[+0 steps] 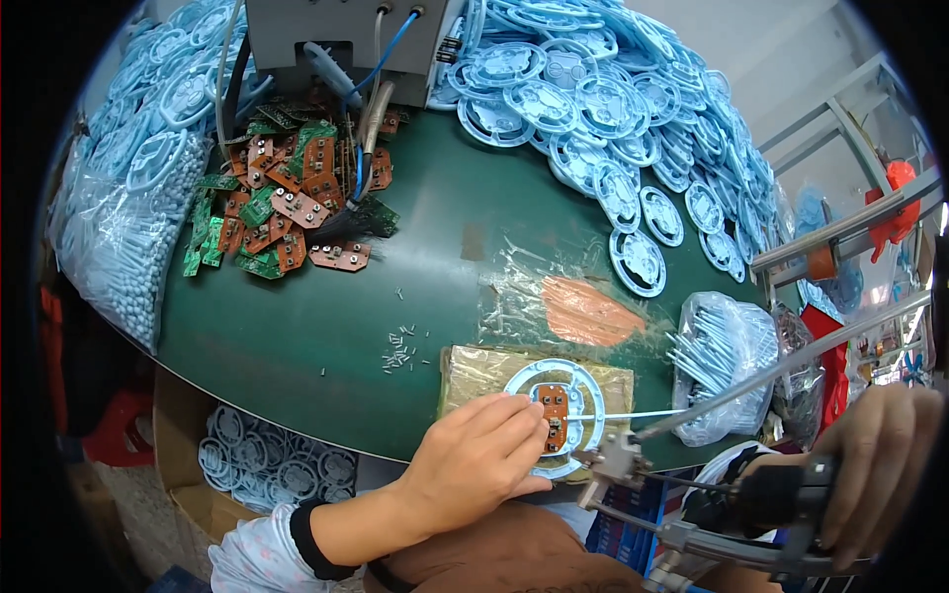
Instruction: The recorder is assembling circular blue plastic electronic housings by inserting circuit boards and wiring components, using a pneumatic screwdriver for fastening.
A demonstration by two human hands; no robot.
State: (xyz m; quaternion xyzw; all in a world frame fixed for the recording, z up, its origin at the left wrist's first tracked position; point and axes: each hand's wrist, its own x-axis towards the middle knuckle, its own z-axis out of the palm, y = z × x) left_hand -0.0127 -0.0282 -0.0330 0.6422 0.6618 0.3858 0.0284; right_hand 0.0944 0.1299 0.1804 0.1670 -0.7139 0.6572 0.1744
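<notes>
On a tape-covered pad [474, 381] lies a light blue plastic ring [597, 395] with an orange circuit board [556, 397] set in its middle. My left hand [479, 447] bends over its left side, fingertips pressed together on the board's edge and thumb by the ring's lower rim. A thin pale stick [633, 415] runs from the board toward the right. At the far right, my right hand [878, 469] curls its fingers round a black screwdriver [776, 494]. That tool sits in a jointed metal arm [618, 460], whose block hangs over the ring's lower right.
Loose screws [400, 351] lie left of the pad. Circuit boards [287, 208] are heaped at the back left beside a grey machine [341, 35]. Blue plastic rings [593, 99] pile up behind. Bags of sticks [727, 361] stand right; a carton [188, 474] sits below the table.
</notes>
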